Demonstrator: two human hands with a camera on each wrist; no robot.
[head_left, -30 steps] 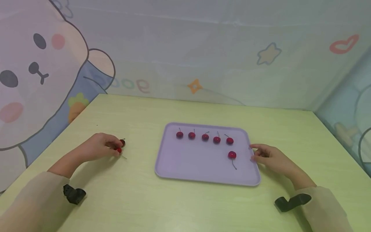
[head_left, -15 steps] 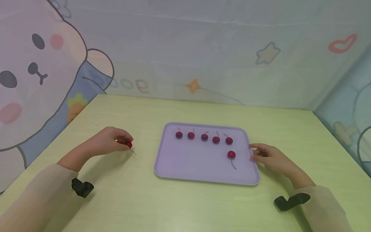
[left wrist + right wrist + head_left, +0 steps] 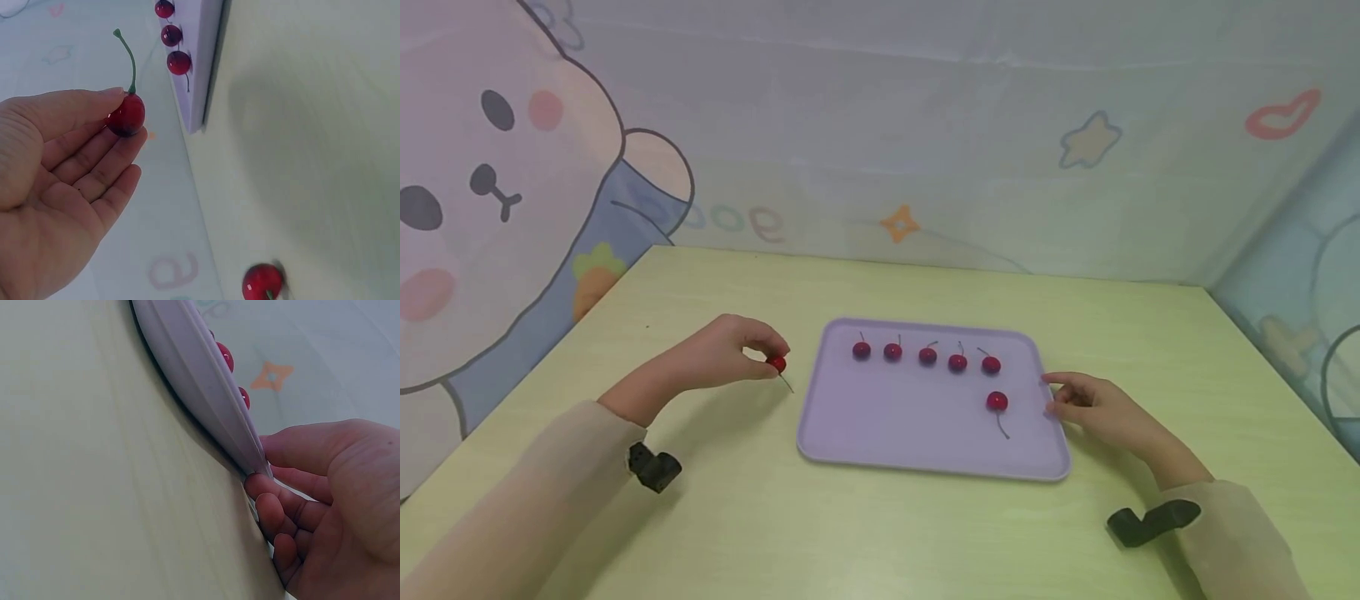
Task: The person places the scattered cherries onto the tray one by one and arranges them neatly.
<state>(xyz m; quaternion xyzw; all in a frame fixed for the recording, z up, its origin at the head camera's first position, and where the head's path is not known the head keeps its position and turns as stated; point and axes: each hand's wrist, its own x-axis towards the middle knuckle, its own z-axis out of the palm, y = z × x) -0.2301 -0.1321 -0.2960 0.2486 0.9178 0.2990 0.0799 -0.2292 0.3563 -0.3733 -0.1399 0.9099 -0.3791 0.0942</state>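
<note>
My left hand (image 3: 718,357) pinches a red cherry (image 3: 128,115) between thumb and fingers, its green stem pointing away from the palm. The hand is above the table, left of a lilac tray (image 3: 880,433). Along the tray's far side several cherries (image 3: 928,356) lie in a row with stems pointing back. One more cherry (image 3: 997,402) lies nearer its right side, stem toward the front. My right hand (image 3: 1108,412) holds the tray's right rim, thumb and fingertips at its edge in the right wrist view. Another cherry (image 3: 262,282) rests on the table, hidden behind the left hand in the head view.
The pale yellow table (image 3: 880,533) extends around the tray. Behind it hangs a printed cloth (image 3: 850,125) with a cartoon bear on the left. Black wrist cameras sit at both cuffs, the left camera (image 3: 655,468) low over the table.
My left hand has picked up a cherry from the table's left side and carried it right, toward the tray. The right hand has stayed at the rim.
</note>
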